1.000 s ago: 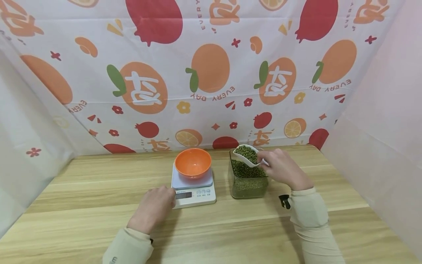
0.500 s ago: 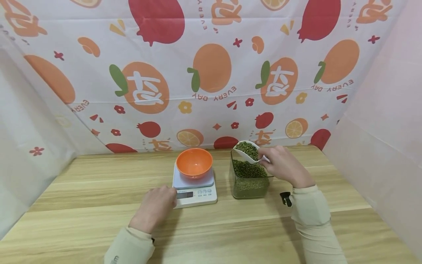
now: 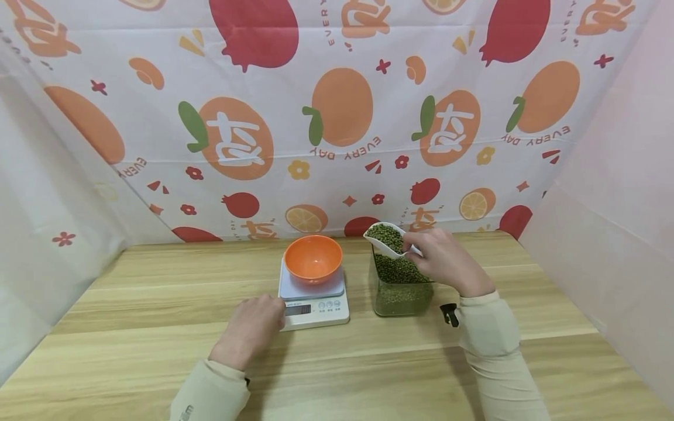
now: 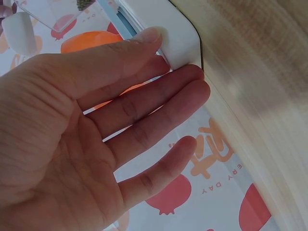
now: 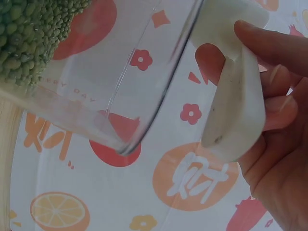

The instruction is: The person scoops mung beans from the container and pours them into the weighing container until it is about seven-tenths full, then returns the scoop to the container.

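Note:
My right hand (image 3: 447, 263) holds a white scoop (image 3: 380, 248) by its handle, heaped with green mung beans (image 3: 388, 237). The scoop is over the back left rim of a clear container (image 3: 404, 301), which holds more mung beans (image 3: 397, 270). In the right wrist view, fingers and thumb close round the scoop handle (image 5: 238, 115). My left hand (image 3: 255, 324) holds the front left edge of a white kitchen scale (image 3: 323, 316). The left wrist view has the thumb (image 4: 144, 38) on top and fingertips against the side. An orange bowl (image 3: 313, 260) sits on the scale platform.
The wooden table (image 3: 337, 374) runs back to a fruit-print cloth (image 3: 284, 134) hung behind it. Pale sheets (image 3: 605, 245) stand at both sides. A black strap or clip (image 3: 449, 314) hangs by the right sleeve.
My right hand has lifted the filled scoop a little and moved it left toward the bowl. My left hand stays at the scale. The head view has shifted slightly.

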A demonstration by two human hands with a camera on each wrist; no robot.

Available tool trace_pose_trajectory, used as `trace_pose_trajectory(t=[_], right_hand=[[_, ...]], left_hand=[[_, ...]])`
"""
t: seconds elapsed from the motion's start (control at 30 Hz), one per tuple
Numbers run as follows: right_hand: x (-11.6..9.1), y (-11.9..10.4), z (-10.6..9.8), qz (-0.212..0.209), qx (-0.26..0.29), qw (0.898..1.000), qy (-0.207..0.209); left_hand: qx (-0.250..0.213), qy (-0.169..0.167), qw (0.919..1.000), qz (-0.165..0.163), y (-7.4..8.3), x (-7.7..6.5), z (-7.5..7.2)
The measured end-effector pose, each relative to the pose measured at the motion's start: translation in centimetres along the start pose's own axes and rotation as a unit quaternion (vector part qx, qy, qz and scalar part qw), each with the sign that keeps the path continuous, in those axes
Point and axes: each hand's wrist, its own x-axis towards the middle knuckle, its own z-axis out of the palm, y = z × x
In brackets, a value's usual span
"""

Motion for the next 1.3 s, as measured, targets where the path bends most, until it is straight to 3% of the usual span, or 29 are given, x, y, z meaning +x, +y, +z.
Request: trace_pose_trajectory(t=[0.5, 1.3], right_hand=[[0.9, -0.6, 0.0, 0.005, 0.022, 0.999, -0.033], [2.9, -1.4, 0.9, -0.024, 0.023, 0.999, -0.007]], left_hand=[[0.001, 0.009, 0.9999, 0.004, -0.2, -0.3, 0.1], [-0.005, 0.012, 0.9999, 0.004, 0.0, -0.1, 0.0]])
